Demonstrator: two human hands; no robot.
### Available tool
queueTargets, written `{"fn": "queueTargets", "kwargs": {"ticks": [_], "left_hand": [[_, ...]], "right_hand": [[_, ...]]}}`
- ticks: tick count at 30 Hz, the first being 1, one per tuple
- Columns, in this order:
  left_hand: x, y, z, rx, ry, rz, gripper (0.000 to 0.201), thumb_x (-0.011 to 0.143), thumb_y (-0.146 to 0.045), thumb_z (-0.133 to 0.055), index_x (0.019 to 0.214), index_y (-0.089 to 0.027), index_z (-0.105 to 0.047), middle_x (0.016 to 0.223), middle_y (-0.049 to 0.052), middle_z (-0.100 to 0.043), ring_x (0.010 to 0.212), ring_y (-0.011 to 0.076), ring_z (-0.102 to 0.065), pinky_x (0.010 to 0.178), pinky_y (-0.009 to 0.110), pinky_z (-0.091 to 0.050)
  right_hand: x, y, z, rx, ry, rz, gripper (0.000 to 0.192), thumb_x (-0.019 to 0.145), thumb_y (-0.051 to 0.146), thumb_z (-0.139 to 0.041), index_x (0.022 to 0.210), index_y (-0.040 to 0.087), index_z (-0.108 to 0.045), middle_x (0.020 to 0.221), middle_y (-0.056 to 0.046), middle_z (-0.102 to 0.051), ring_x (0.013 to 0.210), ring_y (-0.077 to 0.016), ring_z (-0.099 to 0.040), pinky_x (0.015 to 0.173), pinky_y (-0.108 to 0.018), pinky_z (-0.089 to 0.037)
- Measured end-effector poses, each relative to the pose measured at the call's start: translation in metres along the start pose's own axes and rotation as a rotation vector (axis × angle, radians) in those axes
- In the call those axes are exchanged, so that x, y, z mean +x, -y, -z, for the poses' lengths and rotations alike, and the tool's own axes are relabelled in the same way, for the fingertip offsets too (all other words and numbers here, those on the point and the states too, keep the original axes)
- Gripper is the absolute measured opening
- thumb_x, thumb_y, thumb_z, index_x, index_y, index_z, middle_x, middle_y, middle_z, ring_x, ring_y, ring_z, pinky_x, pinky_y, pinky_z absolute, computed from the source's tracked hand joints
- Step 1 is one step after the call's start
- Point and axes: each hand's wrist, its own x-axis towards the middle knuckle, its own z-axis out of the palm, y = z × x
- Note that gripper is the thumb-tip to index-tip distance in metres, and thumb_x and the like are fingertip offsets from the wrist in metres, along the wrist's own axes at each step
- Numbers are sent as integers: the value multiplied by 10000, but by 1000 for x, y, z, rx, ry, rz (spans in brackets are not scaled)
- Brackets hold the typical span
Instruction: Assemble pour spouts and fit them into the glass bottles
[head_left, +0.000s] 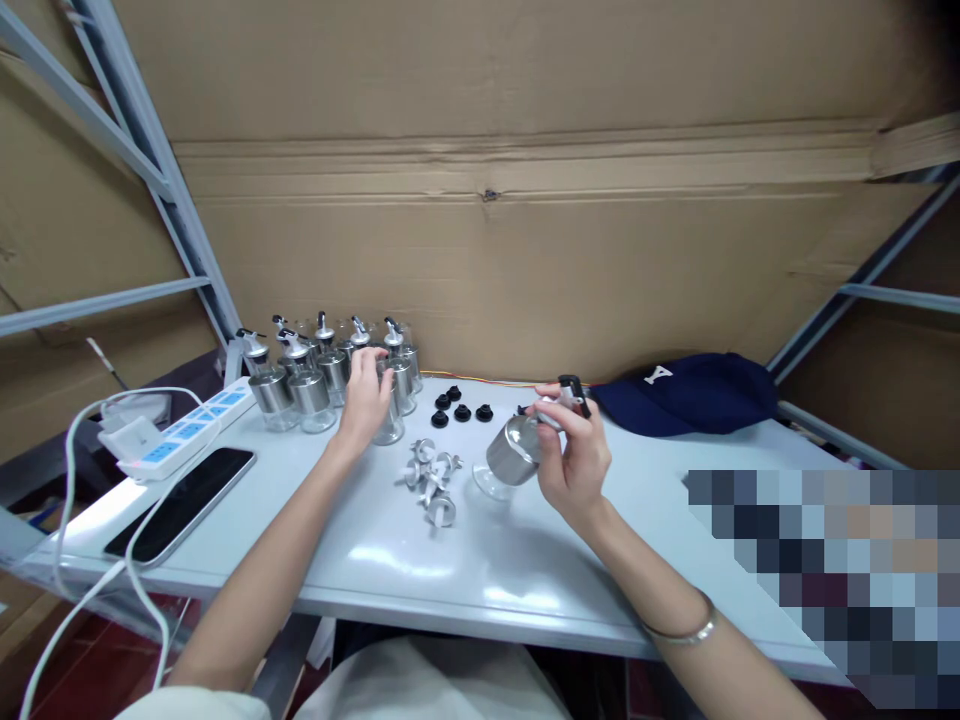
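My right hand (577,450) is closed around the neck and pourer of an oil bottle (514,452), a glass one with a steel sleeve and a black-tipped spout. The bottle is tilted, its glass base low over the table. On the left, my left hand (365,400) has its fingers curled at the top of another oil bottle (388,425), whose neck they hide. Several similar bottles with spouts (307,390) stand in a group beside and behind that hand. Between my hands lie several silver pourer parts (433,480) in a loose pile. Several black stoppers (462,412) rest behind them.
A white power strip (199,430) with cables and a black phone (184,505) lie at the left. A navy cap (690,395) sits at the back right. Cardboard (525,270) walls the back, and metal frame posts flank the table (420,575). The right corner is blurred out.
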Motion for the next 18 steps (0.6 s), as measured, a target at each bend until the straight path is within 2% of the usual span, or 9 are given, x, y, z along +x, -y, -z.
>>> {"fn": "queueTargets", "kwargs": {"ticks": [2, 4, 6, 8, 10, 12, 14, 16, 18], "left_hand": [[-4, -15, 2, -57, -40, -92, 285, 879, -300, -458, 1119, -147, -461, 1227, 153, -456, 1223, 247, -423, 1067, 456, -327], [-12, -37, 5, -201, 10, -248, 379, 879, -396, -469, 1183, -174, -427, 1275, 145, -446, 1259, 244, -401, 1081, 449, -318], [-25, -64, 6, -402, 277, -437, 596, 823, -506, -533, 1292, -192, -341, 1305, 160, -452, 1253, 263, -427, 1028, 426, -390], [-38, -88, 6, -498, 517, -538, 881, 707, -556, -657, 1387, -209, -215, 1319, 177, -464, 1190, 296, -496, 990, 442, -421], [-48, -104, 5, -488, 584, -558, 911, 731, -499, -661, 1423, -223, -136, 1335, 183, -458, 1166, 302, -517, 956, 439, -442], [-53, -110, 4, -451, 542, -593, 835, 799, -413, -611, 1432, -227, -98, 1315, 182, -472, 1134, 288, -538, 918, 423, -463], [-52, -105, 5, -430, 437, -640, 785, 820, -362, -586, 1425, -228, -103, 1271, 169, -497, 1099, 273, -555, 894, 409, -476], [-46, -95, 9, -432, 267, -634, 766, 802, -350, -601, 1404, -238, -140, 1240, 145, -503, 1083, 262, -558, 898, 401, -475], [-35, -82, 16, -430, 30, -527, 722, 778, -346, -620, 1358, -250, -202, 1233, 121, -486, 1092, 252, -544, 927, 399, -459]], "right_hand": [[-1, -2, 0, -11, -50, -32, 250, 901, 149, -426, 1100, 270, -516, 993, -73, -601, 914, -224, -620, 718, -409, -523], [-1, -3, 0, 18, -112, -51, 225, 913, 177, -418, 1098, 283, -490, 1002, -68, -582, 858, -212, -624, 700, -414, -522], [-2, -1, -2, 87, -178, -49, 191, 921, 219, -426, 1093, 294, -461, 1048, -71, -553, 787, -198, -623, 675, -419, -520], [-2, 3, -4, 171, -228, -43, 165, 922, 252, -447, 1077, 305, -436, 1088, -72, -531, 745, -188, -621, 645, -413, -519], [-2, 8, -8, 239, -237, -24, 159, 919, 256, -465, 1061, 315, -424, 1087, -65, -535, 757, -191, -629, 621, -396, -523], [-1, 12, -11, 283, -226, 19, 175, 919, 260, -471, 1070, 326, -415, 1110, -61, -528, 804, -200, -638, 620, -392, -536], [1, 13, -13, 306, -237, 48, 211, 920, 289, -466, 1112, 345, -397, 1199, -66, -480, 903, -221, -632, 643, -410, -552], [4, 8, -13, 304, -265, 31, 253, 919, 329, -456, 1157, 362, -378, 1296, -71, -398, 1007, -242, -599, 662, -422, -560], [5, 1, -11, 270, -262, -16, 276, 917, 349, -448, 1180, 369, -368, 1326, -72, -350, 1054, -247, -568, 667, -414, -560]]}}
